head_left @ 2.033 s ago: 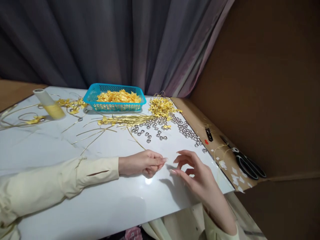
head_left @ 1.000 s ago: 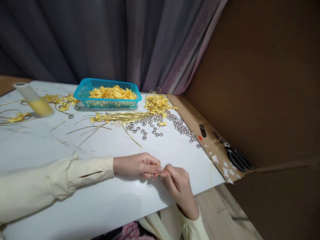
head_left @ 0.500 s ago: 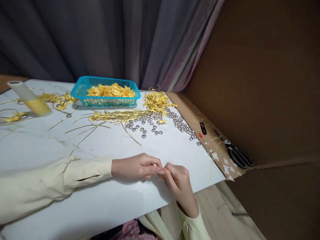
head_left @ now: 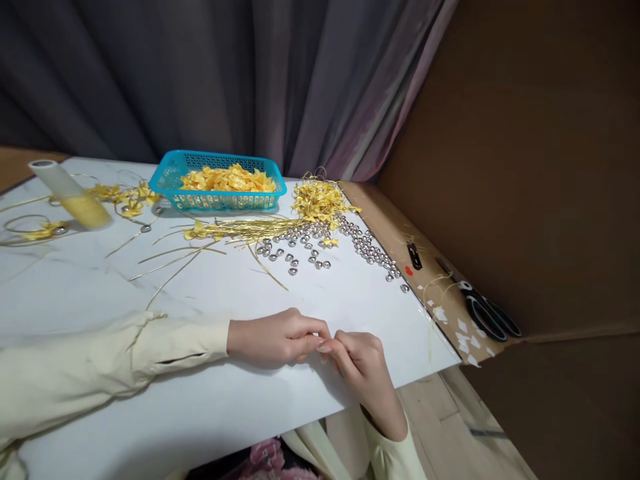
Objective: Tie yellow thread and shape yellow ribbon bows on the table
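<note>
My left hand and my right hand meet fingertip to fingertip above the front of the white table. Both are closed in a pinch, thumbs against fingers. Whatever they hold between them is too small or too hidden to make out. Beyond the hands lie many small silver beads, scattered and heaped. Gold cords stretch leftward from a pile of yellow ribbon bows at the back of the table.
A blue plastic basket of yellow bows stands at the back. Left of it are a translucent tube with a yellow lower part and bows on looped cords. Black-handled scissors and white scraps lie on cardboard at right.
The whole view has shifted slightly, so everything sits a little further right. My hands stay pinched together with hardly any change in their pose.
</note>
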The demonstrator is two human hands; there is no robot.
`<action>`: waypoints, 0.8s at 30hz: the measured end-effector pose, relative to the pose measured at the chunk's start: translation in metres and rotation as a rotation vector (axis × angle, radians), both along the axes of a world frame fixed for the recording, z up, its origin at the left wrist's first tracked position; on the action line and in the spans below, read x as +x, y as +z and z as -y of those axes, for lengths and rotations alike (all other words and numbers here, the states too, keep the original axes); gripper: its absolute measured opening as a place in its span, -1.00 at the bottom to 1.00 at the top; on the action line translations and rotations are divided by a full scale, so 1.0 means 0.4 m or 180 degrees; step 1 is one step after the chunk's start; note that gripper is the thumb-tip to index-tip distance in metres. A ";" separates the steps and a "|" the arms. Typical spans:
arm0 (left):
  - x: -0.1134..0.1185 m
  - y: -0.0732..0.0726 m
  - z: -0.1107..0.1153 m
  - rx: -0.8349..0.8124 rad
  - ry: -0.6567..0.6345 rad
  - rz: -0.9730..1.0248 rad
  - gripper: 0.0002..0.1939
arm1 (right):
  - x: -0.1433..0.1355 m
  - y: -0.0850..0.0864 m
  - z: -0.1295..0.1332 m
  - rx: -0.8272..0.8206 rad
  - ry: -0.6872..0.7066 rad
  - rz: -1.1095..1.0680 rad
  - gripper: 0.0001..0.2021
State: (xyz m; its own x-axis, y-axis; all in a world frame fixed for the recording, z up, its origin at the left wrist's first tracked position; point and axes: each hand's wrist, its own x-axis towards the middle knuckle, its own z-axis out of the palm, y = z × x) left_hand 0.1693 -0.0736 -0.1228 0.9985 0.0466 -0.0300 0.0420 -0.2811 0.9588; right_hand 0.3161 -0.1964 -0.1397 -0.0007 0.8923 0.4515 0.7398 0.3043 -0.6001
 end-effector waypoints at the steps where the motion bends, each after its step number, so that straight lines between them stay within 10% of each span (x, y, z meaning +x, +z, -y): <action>1: 0.000 -0.001 0.000 -0.0027 0.0010 -0.0006 -0.75 | 0.001 -0.001 -0.001 0.0008 0.0000 0.0004 -0.48; 18: 0.004 -0.001 -0.004 -0.0400 0.0058 -0.0169 -0.75 | 0.038 -0.009 0.013 -0.0686 -0.0488 -0.1414 -0.34; 24: 0.006 0.002 -0.006 -0.0525 0.0086 -0.0248 -0.72 | 0.044 0.058 0.025 -0.0911 -0.0159 -0.0594 -0.70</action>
State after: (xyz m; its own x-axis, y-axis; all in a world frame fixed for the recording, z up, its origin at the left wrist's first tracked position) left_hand 0.1716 -0.0714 -0.1219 0.9913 0.0613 -0.1167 0.1233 -0.1180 0.9853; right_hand 0.3337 -0.2066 -0.1167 0.1052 0.9796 0.1712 0.6191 0.0702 -0.7822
